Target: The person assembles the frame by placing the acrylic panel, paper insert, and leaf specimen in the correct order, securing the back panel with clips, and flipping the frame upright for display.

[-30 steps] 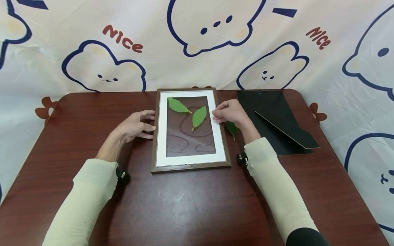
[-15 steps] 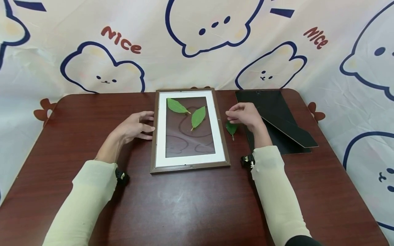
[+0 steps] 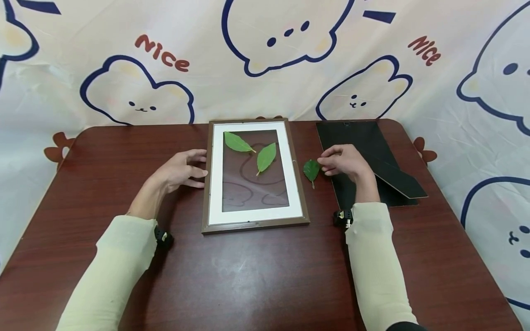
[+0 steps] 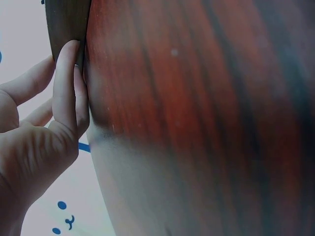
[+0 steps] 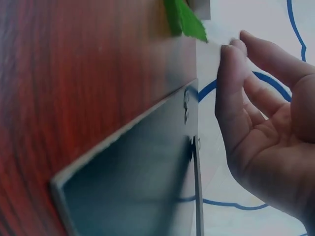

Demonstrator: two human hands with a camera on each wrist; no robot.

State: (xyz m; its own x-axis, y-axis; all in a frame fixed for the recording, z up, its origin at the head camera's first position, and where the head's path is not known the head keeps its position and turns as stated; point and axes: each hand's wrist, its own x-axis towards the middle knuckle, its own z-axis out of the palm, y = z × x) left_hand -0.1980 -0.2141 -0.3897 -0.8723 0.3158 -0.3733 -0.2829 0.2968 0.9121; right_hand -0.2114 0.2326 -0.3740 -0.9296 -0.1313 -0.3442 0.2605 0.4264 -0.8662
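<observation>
A brown picture frame (image 3: 256,225) with a white mat (image 3: 256,215) lies flat on the table. Two green leaves, one at upper left (image 3: 238,142) and one nearer the middle (image 3: 266,158), lie inside the mat's window. My left hand (image 3: 181,170) rests its fingertips against the frame's left side, also seen in the left wrist view. A third, darker leaf (image 3: 311,171) lies on the table right of the frame. Right beside this leaf hovers my right hand (image 3: 343,162), fingers loosely bent. In the right wrist view its fingertips are apart from the leaf (image 5: 191,23).
Behind and right of my right hand lies a black backing board (image 3: 352,133), its stand flap (image 3: 399,180) raised at an angle. The dark red-brown table (image 3: 240,280) ends at a white curtain (image 3: 256,99) with cartoon prints.
My right hand has drawn away from the frame's right edge, moving right past the third leaf, which now shows fully. My left hand has stayed at the frame.
</observation>
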